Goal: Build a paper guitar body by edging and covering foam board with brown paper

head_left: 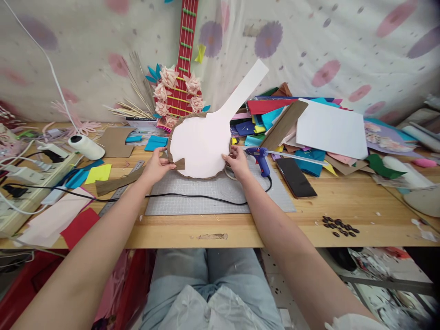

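Our left hand (157, 166) grips the left edge of a white card shape (202, 144) between thumb and fingers, beside a brown paper flap (179, 163), while our right hand (238, 161) pinches the opposite edge. We have the shape at the far part of a gray mat (192, 207), its long neck slanting away to the right and brown paper rimming its round body. Just right of our right hand is a blue glue gun (261, 161), near a black phone (296, 177).
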A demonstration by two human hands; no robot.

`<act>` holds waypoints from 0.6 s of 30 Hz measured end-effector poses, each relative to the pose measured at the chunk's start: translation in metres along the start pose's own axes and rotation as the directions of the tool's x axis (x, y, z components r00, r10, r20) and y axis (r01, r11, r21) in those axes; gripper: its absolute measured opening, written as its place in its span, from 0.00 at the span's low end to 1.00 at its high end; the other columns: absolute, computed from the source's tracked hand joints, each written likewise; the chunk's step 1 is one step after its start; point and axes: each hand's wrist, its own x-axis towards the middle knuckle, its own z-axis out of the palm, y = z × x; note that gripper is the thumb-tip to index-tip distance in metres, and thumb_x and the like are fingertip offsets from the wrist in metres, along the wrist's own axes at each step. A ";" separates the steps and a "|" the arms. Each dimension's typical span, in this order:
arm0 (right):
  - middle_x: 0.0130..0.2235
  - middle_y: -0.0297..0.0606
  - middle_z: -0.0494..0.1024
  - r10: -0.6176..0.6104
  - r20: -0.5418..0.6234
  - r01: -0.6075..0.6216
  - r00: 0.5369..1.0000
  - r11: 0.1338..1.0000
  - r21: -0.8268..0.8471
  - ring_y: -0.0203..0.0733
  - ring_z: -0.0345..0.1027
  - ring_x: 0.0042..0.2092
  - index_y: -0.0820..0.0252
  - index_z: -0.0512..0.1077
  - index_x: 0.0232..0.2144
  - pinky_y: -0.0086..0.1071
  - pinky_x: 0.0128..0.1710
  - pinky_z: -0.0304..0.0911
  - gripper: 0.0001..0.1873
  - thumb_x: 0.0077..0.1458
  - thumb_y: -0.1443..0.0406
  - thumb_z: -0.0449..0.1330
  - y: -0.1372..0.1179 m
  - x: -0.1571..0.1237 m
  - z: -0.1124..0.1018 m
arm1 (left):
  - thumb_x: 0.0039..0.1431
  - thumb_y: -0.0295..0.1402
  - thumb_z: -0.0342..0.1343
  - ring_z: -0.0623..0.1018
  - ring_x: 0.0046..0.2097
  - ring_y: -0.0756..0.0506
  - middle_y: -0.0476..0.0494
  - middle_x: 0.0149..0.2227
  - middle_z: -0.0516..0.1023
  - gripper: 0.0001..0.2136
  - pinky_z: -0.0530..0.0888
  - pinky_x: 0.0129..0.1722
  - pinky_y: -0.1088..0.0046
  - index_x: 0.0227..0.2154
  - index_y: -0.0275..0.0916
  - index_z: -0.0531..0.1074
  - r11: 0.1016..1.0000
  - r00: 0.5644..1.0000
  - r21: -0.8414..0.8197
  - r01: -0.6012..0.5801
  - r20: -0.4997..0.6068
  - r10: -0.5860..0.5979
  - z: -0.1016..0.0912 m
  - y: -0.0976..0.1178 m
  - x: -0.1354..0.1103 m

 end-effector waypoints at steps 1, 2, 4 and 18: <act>0.37 0.35 0.72 0.000 0.000 0.000 1.000 1.000 0.001 0.36 0.65 0.32 0.54 0.59 0.38 0.35 0.34 0.65 0.27 0.36 0.58 0.66 0.000 0.000 0.000 | 0.37 0.31 0.64 0.79 0.36 0.44 0.49 0.29 0.79 0.37 0.72 0.42 0.64 0.53 0.40 0.55 1.000 1.000 0.014 0.016 -0.014 -0.016 0.000 0.001 0.000; 0.37 0.35 0.72 -0.003 0.003 0.003 1.000 1.000 0.001 0.36 0.65 0.32 0.54 0.59 0.38 0.35 0.34 0.64 0.27 0.36 0.58 0.66 -0.001 0.000 0.001 | 0.36 0.30 0.65 0.79 0.36 0.44 0.49 0.29 0.79 0.37 0.73 0.41 0.64 0.52 0.40 0.56 0.999 0.999 0.025 0.037 -0.027 -0.036 -0.001 0.003 -0.001; 0.37 0.35 0.72 -0.013 0.012 0.013 1.000 1.000 -0.005 0.36 0.65 0.32 0.55 0.59 0.38 0.35 0.34 0.64 0.27 0.36 0.57 0.66 -0.001 0.000 0.001 | 0.36 0.30 0.65 0.79 0.35 0.44 0.49 0.28 0.79 0.36 0.74 0.39 0.65 0.51 0.40 0.57 0.996 0.996 0.029 0.083 -0.038 -0.082 -0.001 0.005 0.000; 0.26 0.25 0.64 -0.035 -0.066 0.029 0.997 0.996 -0.090 0.34 0.59 0.27 0.54 0.55 0.39 0.33 0.31 0.60 0.26 0.39 0.61 0.63 0.004 -0.001 0.001 | 0.45 0.33 0.62 0.69 0.19 0.55 0.47 0.25 0.76 0.13 0.64 0.19 0.79 0.35 0.36 0.73 0.995 0.993 -0.033 0.089 -0.077 -0.091 -0.046 0.030 -0.005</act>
